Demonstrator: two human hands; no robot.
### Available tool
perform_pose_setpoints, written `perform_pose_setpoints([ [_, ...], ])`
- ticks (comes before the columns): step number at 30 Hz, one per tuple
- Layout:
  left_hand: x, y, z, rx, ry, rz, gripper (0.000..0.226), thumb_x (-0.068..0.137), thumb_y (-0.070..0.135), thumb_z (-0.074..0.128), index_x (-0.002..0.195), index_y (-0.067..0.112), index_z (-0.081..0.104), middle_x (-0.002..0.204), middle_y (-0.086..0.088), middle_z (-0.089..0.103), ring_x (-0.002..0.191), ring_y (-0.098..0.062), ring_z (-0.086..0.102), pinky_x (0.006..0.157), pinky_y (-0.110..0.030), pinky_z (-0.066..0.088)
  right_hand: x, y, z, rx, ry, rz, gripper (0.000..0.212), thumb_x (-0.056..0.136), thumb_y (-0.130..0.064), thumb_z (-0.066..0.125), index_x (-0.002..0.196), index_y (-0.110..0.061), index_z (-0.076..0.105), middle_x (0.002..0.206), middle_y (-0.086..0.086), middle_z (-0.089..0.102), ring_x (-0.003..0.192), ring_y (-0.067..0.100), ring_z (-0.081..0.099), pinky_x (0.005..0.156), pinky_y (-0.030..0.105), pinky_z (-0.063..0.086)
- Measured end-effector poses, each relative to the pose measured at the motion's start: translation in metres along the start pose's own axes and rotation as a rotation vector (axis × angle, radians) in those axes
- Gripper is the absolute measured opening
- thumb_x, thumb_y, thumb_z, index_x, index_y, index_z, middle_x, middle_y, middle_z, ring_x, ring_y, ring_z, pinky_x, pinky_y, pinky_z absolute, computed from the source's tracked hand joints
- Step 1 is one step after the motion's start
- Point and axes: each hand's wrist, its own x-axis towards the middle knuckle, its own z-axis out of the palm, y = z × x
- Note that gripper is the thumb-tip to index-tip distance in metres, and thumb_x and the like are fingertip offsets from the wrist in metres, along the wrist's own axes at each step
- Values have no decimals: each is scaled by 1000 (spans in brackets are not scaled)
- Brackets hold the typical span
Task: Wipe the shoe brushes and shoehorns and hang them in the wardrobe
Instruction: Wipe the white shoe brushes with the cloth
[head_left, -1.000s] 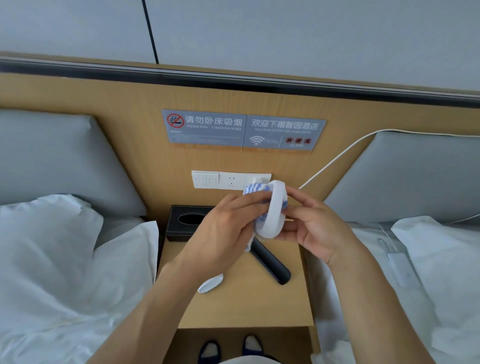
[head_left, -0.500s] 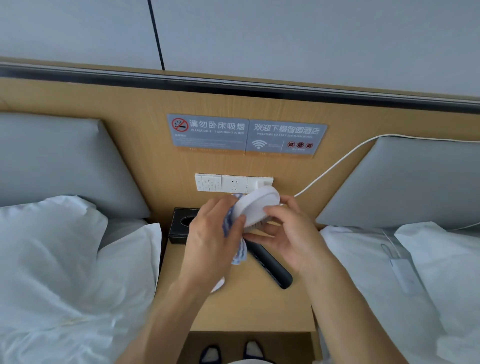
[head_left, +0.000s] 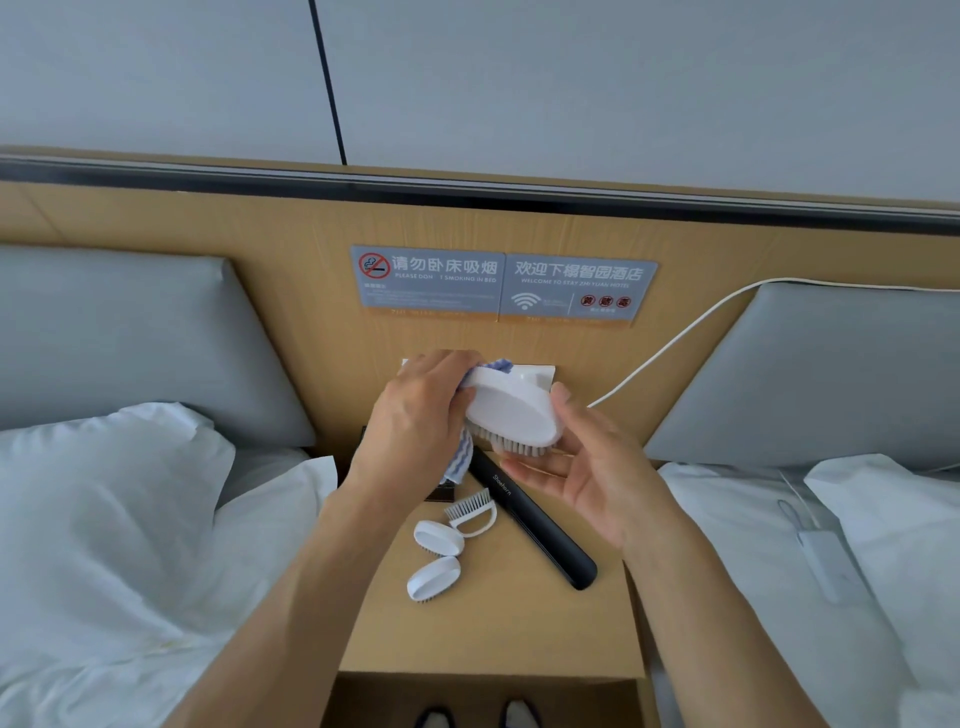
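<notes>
Above the worktop (head_left: 488, 639) between two beds, the left hand (head_left: 415, 431) presses a blue-striped cloth (head_left: 460, 462) against a white shoe brush (head_left: 511, 413), which the right hand (head_left: 587, 467) cradles with fingers at its bristles. Wiping looks to be under way; the black shoehorn (head_left: 535, 525) and three small brushes (head_left: 439, 540) lie on the worktop, nothing hung yet. Compared with half a second ago, the brush has tipped flatter, its back facing up, and the small brushes are now uncovered.

a white brush (head_left: 511, 410) with grey bristles, a blue-and-white striped cloth (head_left: 460, 460), a black shoehorn (head_left: 535, 525) lettered in white, three small white brushes (head_left: 434, 577), a tan wood-grain counter (head_left: 498, 623), white pillows (head_left: 104, 483), grey headboard cushions (head_left: 119, 338).
</notes>
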Motion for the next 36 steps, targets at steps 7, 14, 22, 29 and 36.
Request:
perform_pose_setpoints([
  [7, -4, 26, 6, -12, 148, -73, 31, 86, -9, 58, 109, 6, 73, 90, -5, 73, 77, -22, 54, 65, -30, 41, -7, 3, 0, -89, -147, -23, 65, 73, -23, 80, 131, -8, 56, 125, 26, 64, 113, 48, 63, 80, 51, 60],
  [14, -25, 51, 19, 15, 170, -117, 21, 90, -6, 52, 103, 1, 68, 74, 6, 47, 66, -22, 43, 58, -25, 32, -11, 0, -8, -162, -198, -66, 58, 77, -20, 75, 132, -15, 59, 115, 17, 71, 96, 30, 72, 75, 40, 60],
  [22, -32, 58, 15, -76, -55, 101, 41, 91, -4, 48, 120, 17, 69, 127, 11, 64, 92, -21, 53, 80, -26, 46, -13, -6, -26, -235, -202, -133, 53, 84, -18, 67, 136, -23, 58, 115, 12, 72, 99, 25, 71, 82, 42, 59],
  [29, -33, 45, 3, -210, -165, 241, 40, 87, -9, 44, 105, 11, 73, 117, 12, 68, 96, -22, 56, 84, -33, 48, -20, -18, -37, -318, -258, -155, 65, 75, -21, 75, 135, -37, 58, 123, 21, 67, 105, 33, 69, 88, 45, 58],
  [36, -19, 48, 4, -56, -104, 279, 43, 92, -5, 46, 123, 14, 68, 130, 10, 62, 87, -24, 49, 82, -32, 45, -16, -20, -28, -338, -245, -186, 59, 76, -17, 74, 131, -35, 61, 109, 8, 73, 99, 26, 70, 84, 40, 57],
])
